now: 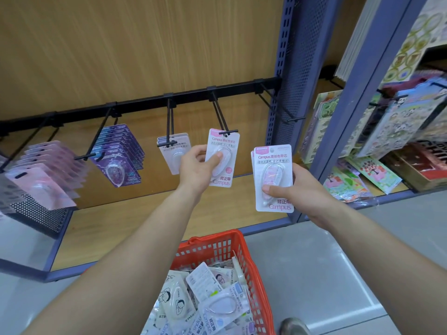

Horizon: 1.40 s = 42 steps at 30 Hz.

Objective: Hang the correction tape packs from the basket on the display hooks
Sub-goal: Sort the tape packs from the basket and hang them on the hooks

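Head view shows your left hand point(200, 165) pinching one pack point(223, 163), its hole at the hook tip point(228, 132). Next, slide it back along the prong. Your right hand point(300, 192) grips spare packs point(273, 175) above the basket point(217, 247).

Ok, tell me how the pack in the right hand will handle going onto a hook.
The pack probably stays stiff: its card stands flat though the right hand grips only its lower half. Likely light, since thumb and fingers alone carry it. The clear blister may be slippery under the thumb.
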Motion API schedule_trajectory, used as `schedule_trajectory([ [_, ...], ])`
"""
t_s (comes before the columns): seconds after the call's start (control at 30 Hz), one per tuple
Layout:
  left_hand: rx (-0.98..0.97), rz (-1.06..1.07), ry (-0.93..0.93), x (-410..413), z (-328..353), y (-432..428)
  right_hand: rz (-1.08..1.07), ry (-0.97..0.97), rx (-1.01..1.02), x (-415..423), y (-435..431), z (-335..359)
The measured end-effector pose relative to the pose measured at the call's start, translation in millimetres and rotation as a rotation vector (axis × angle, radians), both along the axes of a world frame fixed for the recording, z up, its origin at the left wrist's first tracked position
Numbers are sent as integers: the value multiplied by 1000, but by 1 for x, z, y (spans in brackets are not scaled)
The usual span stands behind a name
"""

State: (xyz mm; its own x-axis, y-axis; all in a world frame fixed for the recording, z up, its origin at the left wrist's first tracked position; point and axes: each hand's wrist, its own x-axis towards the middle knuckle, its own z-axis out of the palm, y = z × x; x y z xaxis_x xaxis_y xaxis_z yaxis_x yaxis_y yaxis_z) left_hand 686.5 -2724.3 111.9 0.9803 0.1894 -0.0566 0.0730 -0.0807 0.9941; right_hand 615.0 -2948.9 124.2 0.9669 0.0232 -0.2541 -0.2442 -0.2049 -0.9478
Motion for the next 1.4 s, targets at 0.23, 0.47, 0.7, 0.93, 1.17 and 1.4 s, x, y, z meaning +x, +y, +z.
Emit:
schedule_trajectory([
  [0.23, 197, 110, 27, 2, 12, -3, 19, 2, 26, -2, 5, 2],
  [0.47, -81, -263, 142, -64, 12, -18, 57, -15, 96, -11, 19, 11],
  [0.7, -119, -302, 183, -68, 22, -21, 34, -33, 79, -18, 20, 18],
  [0.93, -90, -225, 198, -58, 19, -15, 54, -25, 76, -15, 11, 14],
  [1.17, -101, -251, 193, -47, 16, -15, -6, -2, 79, -8, 6, 14],
  [1.4, -117, -294, 189, -45, 17, -9, 54, -28, 117, -7, 12, 12],
])
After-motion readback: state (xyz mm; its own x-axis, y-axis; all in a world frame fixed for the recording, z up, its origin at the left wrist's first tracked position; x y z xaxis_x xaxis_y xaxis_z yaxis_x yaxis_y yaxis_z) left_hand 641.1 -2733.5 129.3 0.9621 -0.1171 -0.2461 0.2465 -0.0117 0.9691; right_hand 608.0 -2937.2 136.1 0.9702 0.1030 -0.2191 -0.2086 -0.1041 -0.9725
